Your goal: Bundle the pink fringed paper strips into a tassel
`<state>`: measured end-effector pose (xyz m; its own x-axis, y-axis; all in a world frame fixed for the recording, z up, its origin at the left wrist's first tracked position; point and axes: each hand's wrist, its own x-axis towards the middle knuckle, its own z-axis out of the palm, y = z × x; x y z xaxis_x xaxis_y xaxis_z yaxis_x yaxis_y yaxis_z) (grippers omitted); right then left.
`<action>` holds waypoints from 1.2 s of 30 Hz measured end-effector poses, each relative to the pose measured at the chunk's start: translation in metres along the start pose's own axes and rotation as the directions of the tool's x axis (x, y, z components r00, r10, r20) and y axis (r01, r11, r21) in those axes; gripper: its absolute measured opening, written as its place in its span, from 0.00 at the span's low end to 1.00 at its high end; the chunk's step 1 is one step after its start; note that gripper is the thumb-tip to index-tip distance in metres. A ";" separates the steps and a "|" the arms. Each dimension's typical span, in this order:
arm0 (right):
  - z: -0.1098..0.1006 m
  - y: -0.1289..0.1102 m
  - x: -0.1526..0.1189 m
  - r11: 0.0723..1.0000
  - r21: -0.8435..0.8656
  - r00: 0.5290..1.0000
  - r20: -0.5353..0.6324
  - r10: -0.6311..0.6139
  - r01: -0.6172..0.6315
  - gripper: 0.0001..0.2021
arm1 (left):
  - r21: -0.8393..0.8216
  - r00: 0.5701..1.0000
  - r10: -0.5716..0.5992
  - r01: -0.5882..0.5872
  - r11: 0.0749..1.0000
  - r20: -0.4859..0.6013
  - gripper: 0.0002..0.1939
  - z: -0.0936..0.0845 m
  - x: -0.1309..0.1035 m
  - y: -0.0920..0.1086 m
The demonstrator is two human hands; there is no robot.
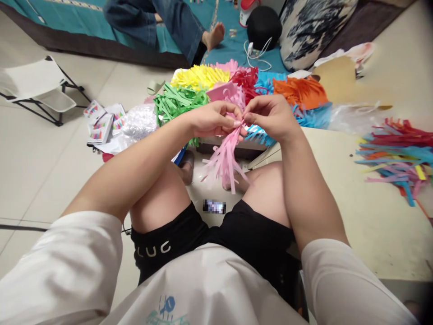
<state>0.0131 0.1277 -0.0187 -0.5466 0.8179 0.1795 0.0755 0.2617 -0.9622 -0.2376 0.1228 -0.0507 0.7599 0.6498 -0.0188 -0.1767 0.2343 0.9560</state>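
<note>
A pink paper tassel point(226, 153) hangs from my two hands over the gap between my knees, its cut strips fanning downward. My left hand point(218, 119) pinches it near the top, thumb against fingers. At the tip, the fingertips of my right hand point(267, 115) close on the twisted end. Just behind my hands lie fringed paper sheets: yellow point(199, 77), green point(179, 101), red point(246, 81), orange point(301, 91) and blue point(314, 116). Some pink fringe point(233, 92) shows right behind my fingers.
On the pale table point(338, 189) at right lies a pile of multicoloured tassels point(399, 155). A folding stool point(32, 81) stands at left, near printed packets point(101, 124) and clear plastic point(140, 122). Another person's bare foot point(214, 36) rests on the teal couch cover. A phone point(214, 206) lies below.
</note>
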 end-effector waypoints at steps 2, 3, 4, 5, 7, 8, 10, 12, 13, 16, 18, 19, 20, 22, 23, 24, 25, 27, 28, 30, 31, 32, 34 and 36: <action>-0.001 0.003 0.001 0.998 -0.059 1.000 0.011 -0.011 0.011 0.42 | 0.022 1.000 -0.007 0.008 1.000 -0.027 0.33 0.000 0.001 -0.001; -0.002 0.005 0.001 0.996 -0.088 1.000 0.013 -0.014 0.015 0.42 | 0.035 0.999 -0.009 0.010 0.999 -0.046 0.33 0.001 0.001 -0.001; -0.002 0.006 0.002 0.993 -0.114 1.000 0.008 -0.013 0.014 0.43 | 0.056 0.998 -0.006 0.010 0.998 -0.070 0.32 0.002 0.002 -0.001; -0.003 0.008 0.002 0.990 -0.140 1.000 0.000 -0.012 0.012 0.43 | 0.088 0.996 0.001 0.008 0.996 -0.094 0.30 0.003 0.002 -0.001; -0.004 0.011 0.001 0.981 -0.192 1.000 -0.013 -0.007 0.004 0.42 | 0.180 0.991 0.021 0.003 0.984 -0.134 0.27 0.007 0.003 -0.001; -0.004 0.012 0.001 0.976 -0.216 1.000 -0.018 -0.001 -0.002 0.40 | 0.230 0.988 0.034 0.001 0.973 -0.148 0.25 0.008 0.003 0.000; -0.005 0.013 0.000 0.967 -0.252 0.999 -0.030 0.012 -0.019 0.38 | 0.306 0.985 0.053 0.001 0.952 -0.167 0.22 0.010 0.004 0.000; -0.006 0.015 0.001 0.964 -0.265 0.999 -0.046 0.020 -0.032 0.37 | 0.331 0.982 0.058 0.005 0.944 -0.181 0.20 0.011 0.005 0.000; -0.006 0.016 0.001 0.963 -0.267 0.998 -0.054 0.024 -0.037 0.37 | 0.326 0.981 0.057 0.007 0.945 -0.187 0.19 0.011 0.006 0.000; -0.008 0.017 0.003 0.961 -0.272 0.997 -0.070 0.036 -0.054 0.39 | 0.292 0.978 0.050 0.012 0.956 -0.204 0.16 0.011 0.008 -0.001; -0.009 0.018 0.004 0.961 -0.270 0.996 -0.074 0.040 -0.059 0.40 | 0.285 0.978 0.046 0.014 0.958 -0.203 0.16 0.011 0.009 -0.002; -0.009 0.019 0.004 0.963 -0.262 0.996 -0.077 0.043 -0.062 0.40 | 0.285 0.978 0.050 0.009 0.958 -0.201 0.15 0.011 0.009 -0.002; -0.009 0.019 0.004 0.966 -0.251 0.996 -0.081 0.046 -0.065 0.40 | 0.285 0.979 0.057 0.001 0.959 -0.193 0.14 0.011 0.009 -0.003; -0.008 0.020 0.004 0.974 -0.218 0.995 -0.088 0.052 -0.070 0.39 | 0.287 0.980 0.077 -0.022 0.958 -0.181 0.13 0.010 0.008 -0.004; -0.008 0.021 0.004 0.977 -0.199 0.995 -0.088 0.053 -0.070 0.38 | 0.300 0.980 0.090 -0.034 0.953 -0.177 0.13 0.009 0.008 -0.005; -0.007 0.021 0.004 0.981 -0.182 0.995 -0.087 0.054 -0.069 0.37 | 0.321 0.979 0.104 -0.043 0.946 -0.174 0.14 0.008 0.008 -0.006; -0.007 0.022 0.004 0.983 -0.170 0.995 -0.083 0.054 -0.068 0.37 | 0.349 0.979 0.113 -0.049 0.936 -0.167 0.15 0.007 0.009 -0.007; -0.008 0.024 0.005 0.984 -0.168 0.995 -0.082 0.054 -0.067 0.36 | 0.395 0.980 0.126 -0.057 0.917 -0.152 0.19 0.002 0.010 -0.011; -0.008 0.025 0.005 0.981 -0.182 0.995 -0.089 0.053 -0.069 0.36 | 0.406 0.982 0.126 -0.059 0.912 -0.142 0.20 0.000 0.012 -0.013; -0.009 0.027 0.006 0.970 -0.229 0.992 -0.119 0.052 -0.078 0.35 | 0.407 0.983 0.125 -0.059 0.912 -0.137 0.22 -0.005 0.015 -0.017; -0.010 0.028 0.007 0.964 -0.252 0.989 -0.142 0.048 -0.083 0.33 | 0.405 0.982 0.124 -0.057 0.913 -0.140 0.22 -0.007 0.017 -0.018; -0.010 0.028 0.007 0.959 -0.270 0.985 -0.165 0.040 -0.084 0.32 | 0.406 0.982 0.123 -0.055 0.912 -0.144 0.22 -0.008 0.018 -0.019; -0.011 0.028 0.008 0.953 -0.294 0.978 -0.207 0.012 -0.074 0.29 | 0.414 0.980 0.124 -0.050 0.909 -0.154 0.20 -0.010 0.020 -0.018; -0.011 0.028 0.010 0.947 -0.315 0.973 -0.232 -0.017 -0.059 0.27 | 0.426 0.980 0.116 -0.036 0.904 -0.162 0.17 -0.010 0.021 -0.015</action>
<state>0.0191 0.1484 -0.0415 -0.3397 0.9099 0.2382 0.3661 0.3612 -0.8576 -0.2253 0.1398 -0.0684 0.6231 0.7809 0.0447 0.0791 -0.1198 0.9896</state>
